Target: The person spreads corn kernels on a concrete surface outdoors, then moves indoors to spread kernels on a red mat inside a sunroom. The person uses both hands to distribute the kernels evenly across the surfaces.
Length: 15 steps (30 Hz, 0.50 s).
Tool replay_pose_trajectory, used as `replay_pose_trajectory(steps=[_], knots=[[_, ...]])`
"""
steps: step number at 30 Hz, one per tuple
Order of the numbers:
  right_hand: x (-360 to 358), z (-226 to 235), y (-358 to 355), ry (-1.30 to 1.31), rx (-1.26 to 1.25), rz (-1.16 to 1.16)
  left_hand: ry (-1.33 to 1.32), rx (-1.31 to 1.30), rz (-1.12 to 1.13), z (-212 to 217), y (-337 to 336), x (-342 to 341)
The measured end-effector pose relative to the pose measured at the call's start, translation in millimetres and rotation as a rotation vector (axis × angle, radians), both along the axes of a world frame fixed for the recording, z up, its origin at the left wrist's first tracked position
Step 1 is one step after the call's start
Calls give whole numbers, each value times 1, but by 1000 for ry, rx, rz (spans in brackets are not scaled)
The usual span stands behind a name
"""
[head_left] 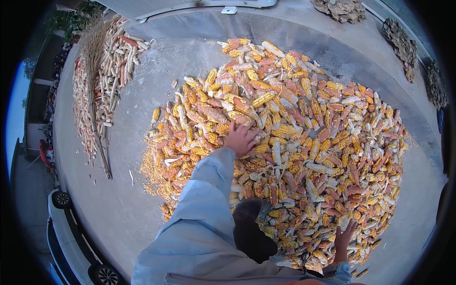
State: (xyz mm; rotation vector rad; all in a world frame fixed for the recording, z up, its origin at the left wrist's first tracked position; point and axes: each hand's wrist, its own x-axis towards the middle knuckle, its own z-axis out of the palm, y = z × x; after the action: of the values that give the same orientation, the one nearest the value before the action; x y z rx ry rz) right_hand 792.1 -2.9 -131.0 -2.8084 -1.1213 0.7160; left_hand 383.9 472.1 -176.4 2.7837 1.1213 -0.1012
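Observation:
A broad heap of corn cobs (327,142) covers the ground, many with yellow kernels and others partly bare and reddish. My left hand (241,138) lies palm down on its middle left, fingers spread over the cobs. The blue-grey sleeve (204,190) covers that arm up to the wrist. Near the heap's lower right edge, my right hand (344,241) rests against the cobs with its fingers apart. Neither hand appears to grip a cob, though what lies under the palms is hidden. Loose yellow kernels (151,175) are scattered along the heap's left side.
At the far left, a pile of pale stripped cobs (114,83) has a long twig broom (97,95) lying on it. My dark shoe (249,209) stands among the cobs. Rough rocks (400,42) line the far right. A white car (71,232) is parked at lower left.

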Motion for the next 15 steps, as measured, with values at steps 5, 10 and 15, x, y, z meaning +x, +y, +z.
replay_pose_trajectory(steps=[5,10,15], knots=[[-41,17,152,-99,146,252,-16,114,307,-35,102,-42],[-73,-28,255,-34,175,332,213,-71,624,-27,225,-68],[-93,-76,293,-117,18,269,-320,274,924,-19,253,-61]])
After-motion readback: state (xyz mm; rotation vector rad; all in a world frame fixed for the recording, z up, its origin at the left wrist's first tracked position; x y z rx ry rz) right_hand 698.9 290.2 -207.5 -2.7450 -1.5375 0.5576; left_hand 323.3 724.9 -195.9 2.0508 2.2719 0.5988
